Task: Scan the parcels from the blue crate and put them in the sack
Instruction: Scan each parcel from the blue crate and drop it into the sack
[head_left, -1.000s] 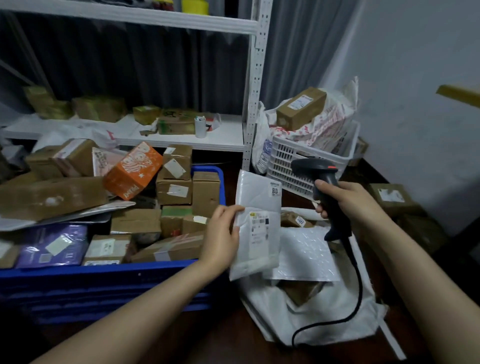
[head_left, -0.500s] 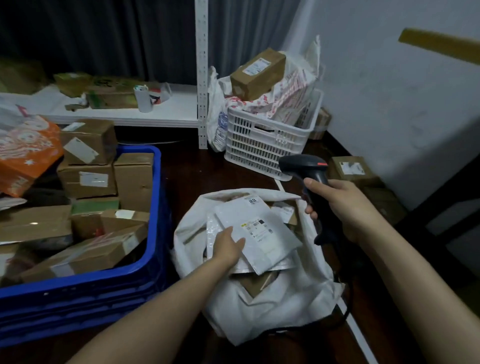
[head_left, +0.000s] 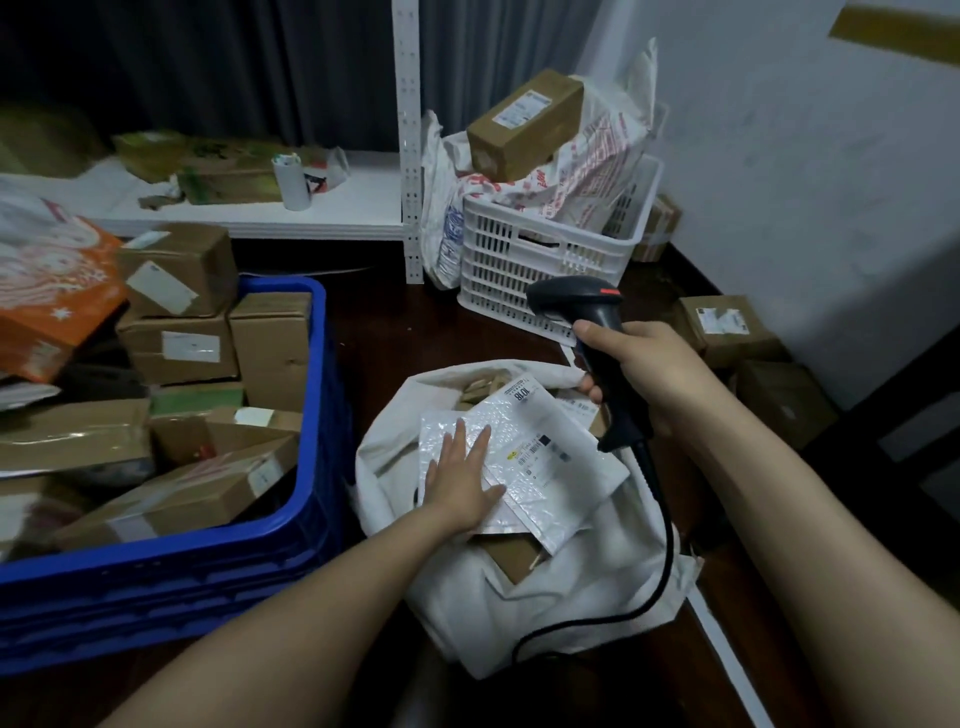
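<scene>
Mailer (head_left: 550, 467), a white bubble envelope with its label up, now lies flat on other parcels in the open white sack (head_left: 571, 613). The left hand (head_left: 460, 483), which gripped its edge half a second ago, rests on it with fingers spread. The right hand (head_left: 649, 371) grips a black barcode scanner (head_left: 571, 299) just above the sack. The blue crate (head_left: 208, 566) of boxes stands to the left.

Bare forearms (head_left: 322, 597) run to the bare left hand (head_left: 460, 480) and right hand (head_left: 652, 374).

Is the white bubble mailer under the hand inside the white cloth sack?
Inside: the white bubble mailer lies within the white cloth sack, left hand flat on it.
</scene>
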